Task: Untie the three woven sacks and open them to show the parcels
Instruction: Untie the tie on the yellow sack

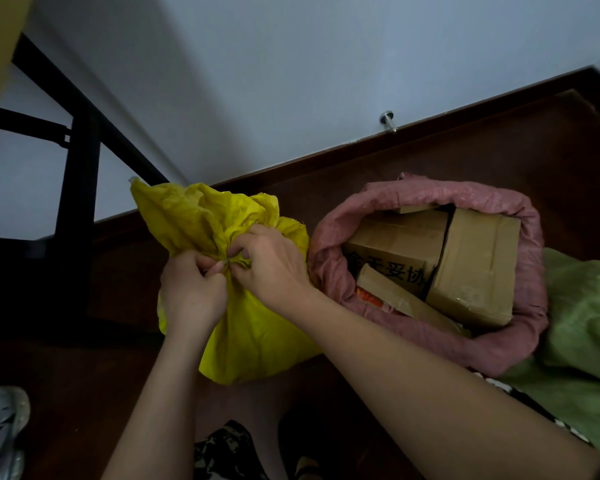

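A yellow woven sack (257, 337) stands on the dark wooden floor, its neck gathered and tied. My left hand (191, 292) and my right hand (274, 268) both pinch the knot at that neck, fingers closed on the tie. To the right a pink woven sack (530, 271) stands with its mouth rolled down, showing several brown cardboard parcels (478, 268). A green woven sack (582, 323) lies at the far right, partly cut off by the frame; its mouth is hidden.
A black metal frame (77, 174) stands at the left against the pale wall. A metal door stopper (387, 120) sticks out above the skirting. A grey shoe (0, 431) lies at the bottom left. My knees sit below the sacks.
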`<action>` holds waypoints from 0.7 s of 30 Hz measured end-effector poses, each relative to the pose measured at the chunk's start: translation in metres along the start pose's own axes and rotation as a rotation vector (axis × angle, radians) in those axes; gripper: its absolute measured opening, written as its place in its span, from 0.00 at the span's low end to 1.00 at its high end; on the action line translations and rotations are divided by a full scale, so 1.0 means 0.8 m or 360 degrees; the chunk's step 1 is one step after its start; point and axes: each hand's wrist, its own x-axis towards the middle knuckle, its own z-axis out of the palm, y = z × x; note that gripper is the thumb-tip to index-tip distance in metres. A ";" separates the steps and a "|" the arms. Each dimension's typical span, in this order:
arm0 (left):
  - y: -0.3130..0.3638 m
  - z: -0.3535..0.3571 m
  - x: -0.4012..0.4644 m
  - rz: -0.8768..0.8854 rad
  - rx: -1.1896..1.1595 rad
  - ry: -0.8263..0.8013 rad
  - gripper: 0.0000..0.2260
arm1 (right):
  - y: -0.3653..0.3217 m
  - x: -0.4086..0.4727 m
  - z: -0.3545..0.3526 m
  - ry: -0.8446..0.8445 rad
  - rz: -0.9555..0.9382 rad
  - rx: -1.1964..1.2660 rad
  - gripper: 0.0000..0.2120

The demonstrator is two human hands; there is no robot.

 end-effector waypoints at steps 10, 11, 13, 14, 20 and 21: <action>-0.008 0.000 -0.001 0.0171 0.0054 0.0037 0.03 | -0.011 0.000 0.002 -0.0017 0.0036 -0.0198 0.10; -0.010 -0.001 0.000 0.0163 0.0051 0.0020 0.04 | -0.010 0.000 0.001 -0.0025 0.0029 -0.0168 0.10; -0.014 -0.002 0.003 0.0160 0.0058 -0.0022 0.04 | -0.008 0.001 0.001 -0.0050 0.0035 -0.0100 0.10; -0.015 -0.002 0.004 0.0161 0.0063 -0.0044 0.04 | -0.007 0.002 0.002 -0.0057 0.0042 -0.0074 0.10; -0.012 -0.004 0.006 0.0242 0.0127 -0.0081 0.05 | -0.006 0.006 0.000 -0.0075 0.0006 -0.0033 0.08; -0.011 -0.005 0.005 0.0260 0.0145 -0.0080 0.05 | -0.005 0.006 -0.001 -0.0091 -0.0003 -0.0037 0.08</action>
